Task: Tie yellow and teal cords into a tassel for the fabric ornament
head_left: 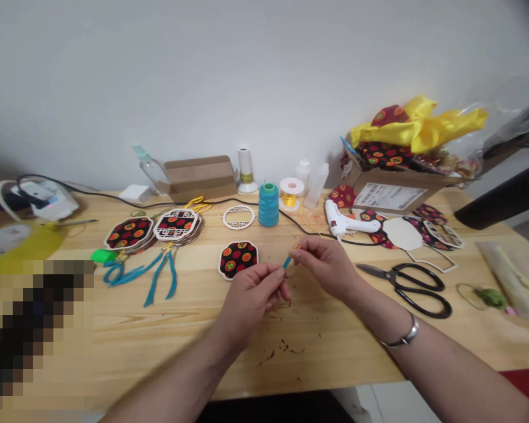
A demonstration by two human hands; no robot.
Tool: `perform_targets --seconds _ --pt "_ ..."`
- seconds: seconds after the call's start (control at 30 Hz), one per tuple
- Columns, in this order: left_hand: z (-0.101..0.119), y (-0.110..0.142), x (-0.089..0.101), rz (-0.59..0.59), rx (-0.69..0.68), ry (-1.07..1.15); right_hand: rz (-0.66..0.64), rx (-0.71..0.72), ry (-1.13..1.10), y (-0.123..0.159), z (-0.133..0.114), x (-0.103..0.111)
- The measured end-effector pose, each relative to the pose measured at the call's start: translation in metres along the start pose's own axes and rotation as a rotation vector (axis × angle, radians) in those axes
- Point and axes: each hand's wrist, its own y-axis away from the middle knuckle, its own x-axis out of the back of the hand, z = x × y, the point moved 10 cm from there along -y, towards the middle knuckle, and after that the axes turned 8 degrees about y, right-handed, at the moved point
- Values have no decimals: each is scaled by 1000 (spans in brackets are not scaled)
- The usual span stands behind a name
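Note:
Between my two hands is a small teal thread bundle, with a thin yellow cord at its upper end. My left hand pinches the bundle's lower end between thumb and finger. The upper end, where the cord comes out, is pinched by my right hand. Just behind my left hand lies a fabric-covered panel, dark with red and orange patterns and a pale rim. Beyond it stand a teal thread cone and a spool of yellow cord.
Black-handled scissors lie to the right, below a white glue gun. Teal tassels hang off stacked panels at left. A cardboard box of fabric stands back right. A black cable crosses the wooden table.

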Motion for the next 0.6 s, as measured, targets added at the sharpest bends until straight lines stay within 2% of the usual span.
perform_targets --seconds 0.23,0.6 --pt "3 1 -1 -9 -19 19 121 -77 -14 -6 10 24" --pt "5 0 2 35 -26 34 373 -25 -124 -7 12 67"
